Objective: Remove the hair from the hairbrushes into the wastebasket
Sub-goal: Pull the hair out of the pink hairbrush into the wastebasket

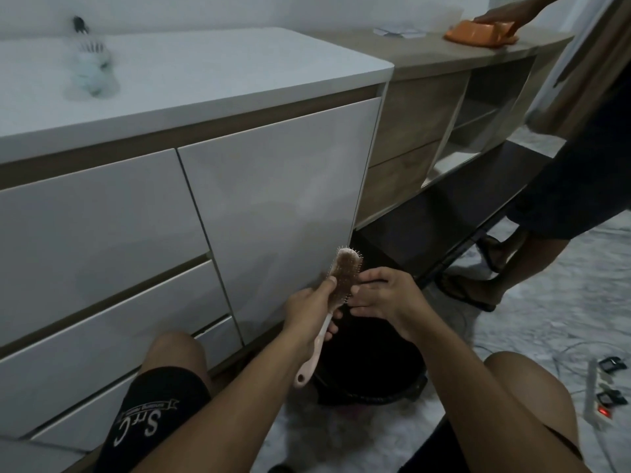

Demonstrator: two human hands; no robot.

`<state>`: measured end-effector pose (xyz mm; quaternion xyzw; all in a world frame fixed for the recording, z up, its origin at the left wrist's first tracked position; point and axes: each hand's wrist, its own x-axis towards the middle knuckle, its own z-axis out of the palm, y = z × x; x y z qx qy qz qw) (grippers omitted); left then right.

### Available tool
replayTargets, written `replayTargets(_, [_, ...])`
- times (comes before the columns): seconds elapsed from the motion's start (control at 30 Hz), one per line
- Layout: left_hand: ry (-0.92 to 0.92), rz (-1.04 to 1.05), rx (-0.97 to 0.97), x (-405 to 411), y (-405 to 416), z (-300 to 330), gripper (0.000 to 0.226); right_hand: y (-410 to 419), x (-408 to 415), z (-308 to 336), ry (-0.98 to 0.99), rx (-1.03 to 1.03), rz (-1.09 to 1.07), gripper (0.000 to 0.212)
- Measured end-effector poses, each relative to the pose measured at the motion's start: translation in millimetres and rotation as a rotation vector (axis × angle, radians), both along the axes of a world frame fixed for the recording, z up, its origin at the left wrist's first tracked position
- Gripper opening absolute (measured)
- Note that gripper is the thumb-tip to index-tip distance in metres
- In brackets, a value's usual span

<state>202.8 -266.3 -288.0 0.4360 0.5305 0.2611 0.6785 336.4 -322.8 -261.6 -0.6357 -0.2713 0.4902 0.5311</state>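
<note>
I see my left hand (312,310) closed around the handle of a pink hairbrush (336,295), its bristle pad matted with brown hair, held just above the black wastebasket (372,370). My right hand (386,298) pinches at the pad. Right of the wastebasket, a bystander's sandalled feet (471,291) and a power strip (601,394).

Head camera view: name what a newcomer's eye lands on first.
At centre, the left hand grips a pale pink plastic hairbrush matted with brown hair, the right hand picking at its bristles. A black round wastebasket sits directly below. At upper right, another person's hand rests on an orange cloth.
</note>
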Motion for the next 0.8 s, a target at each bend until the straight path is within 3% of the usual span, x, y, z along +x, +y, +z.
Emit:
replayTargets(0.27, [-0.06,-0.068,0.055,-6.4,-5.9,7.2,0.036,-3.2,-2.8,3.5,0.034,-0.014,0.025,0.025])
replayTargets(0.47, [-0.164,-0.085,-0.091,-6.3,-7.0,1.7,0.051,-7.7,-1.2,1.4,0.066,-0.016,0.039,0.018])
replayTargets(0.8, [-0.172,-0.081,-0.115,1.4,-8.2,0.0,0.047,-6.3,2.9,-0.5,0.087,-0.033,0.012,0.014])
